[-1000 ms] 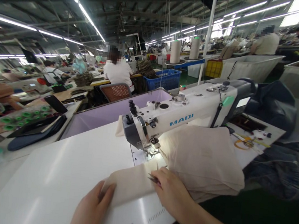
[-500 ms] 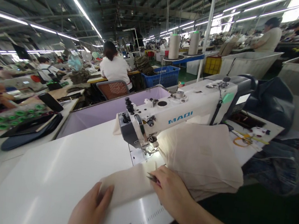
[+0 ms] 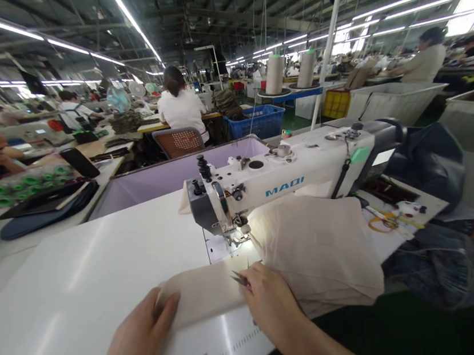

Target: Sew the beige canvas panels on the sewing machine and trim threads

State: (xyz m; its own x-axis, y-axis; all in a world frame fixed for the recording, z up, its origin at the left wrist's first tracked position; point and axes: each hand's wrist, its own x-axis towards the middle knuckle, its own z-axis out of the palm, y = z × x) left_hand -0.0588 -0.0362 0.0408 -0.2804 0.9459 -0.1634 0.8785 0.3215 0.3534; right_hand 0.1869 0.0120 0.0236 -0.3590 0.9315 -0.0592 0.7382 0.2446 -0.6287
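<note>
A folded beige fabric piece (image 3: 208,292) lies on the white sewing table in front of the machine's needle area. My left hand (image 3: 145,327) grips its left end, thumb on top and fingers curled at the edge. In my right hand (image 3: 268,296) is a pair of thread snips (image 3: 239,278), fingers closed around it, blades pointing left over the fabric. The sewing machine (image 3: 280,177) stands just beyond, its lamp lighting the presser foot. A stack of beige fabric (image 3: 318,251) rests to the right, under the machine arm and beside my right hand.
Yellow-handled scissors (image 3: 382,221) lie at the table's right end. Behind the machine are a lilac-lined bin (image 3: 144,189), thread cones (image 3: 275,74) and a blue crate (image 3: 261,120). A person in white (image 3: 181,104) sits further back. Denim (image 3: 437,265) lies at right.
The snips have shifted very slightly left over the fabric, and their blades look a little more apart. My left hand has stayed at the fabric's left end.
</note>
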